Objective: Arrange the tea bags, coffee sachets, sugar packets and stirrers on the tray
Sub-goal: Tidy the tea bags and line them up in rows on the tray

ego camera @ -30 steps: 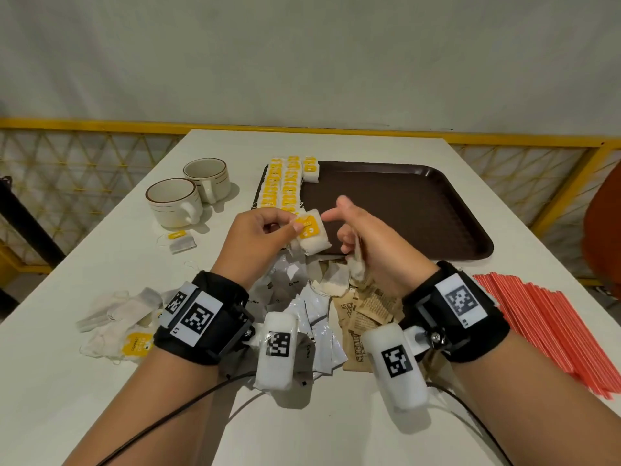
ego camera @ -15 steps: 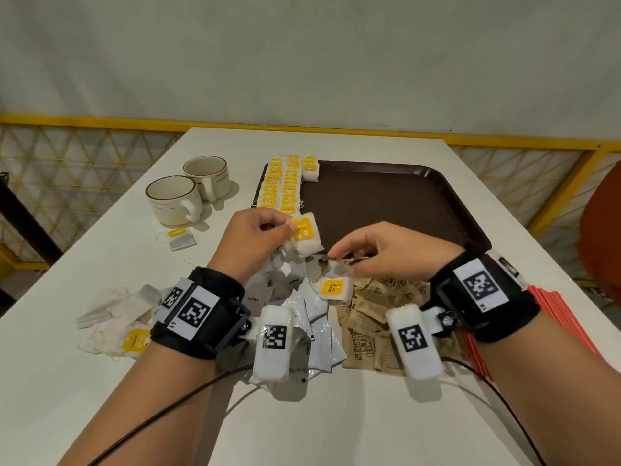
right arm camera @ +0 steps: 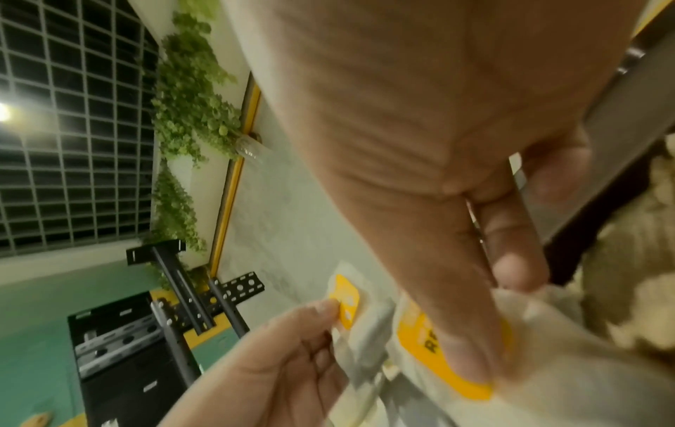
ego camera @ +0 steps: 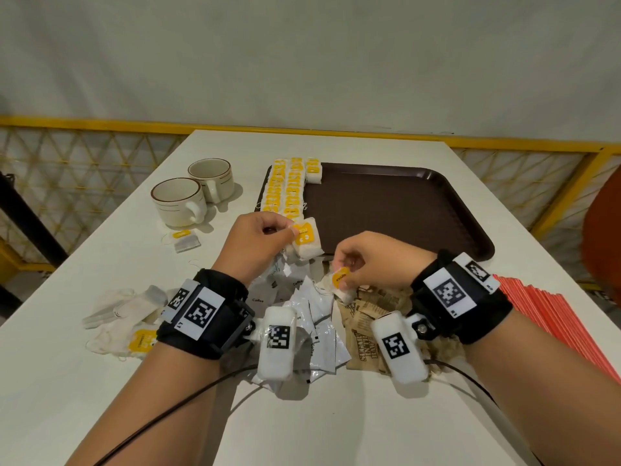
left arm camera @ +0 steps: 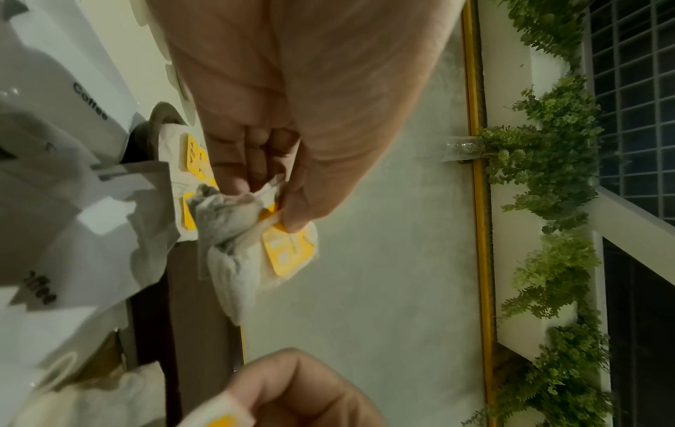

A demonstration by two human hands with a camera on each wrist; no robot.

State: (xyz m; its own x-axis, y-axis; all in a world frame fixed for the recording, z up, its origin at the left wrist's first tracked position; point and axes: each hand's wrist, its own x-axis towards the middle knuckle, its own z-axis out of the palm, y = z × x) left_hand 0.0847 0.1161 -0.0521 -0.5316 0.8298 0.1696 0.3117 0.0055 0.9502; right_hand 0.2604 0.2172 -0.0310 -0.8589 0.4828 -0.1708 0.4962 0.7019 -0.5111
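Head cam: left hand [ego camera: 258, 235] pinches tea bags [ego camera: 305, 242], right hand [ego camera: 369, 260] pinches another bag [ego camera: 341, 280].

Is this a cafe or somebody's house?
Probably a cafe or canteen, though I can't be sure. A brown serving tray sits on a white table with two cups, heaps of tea bags and red stirrers, beside a yellow railing.

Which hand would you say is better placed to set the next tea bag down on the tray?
Probably the left hand: its tea bag hangs at the tray's near-left corner beside the rows, whereas the right hand is over the pile.
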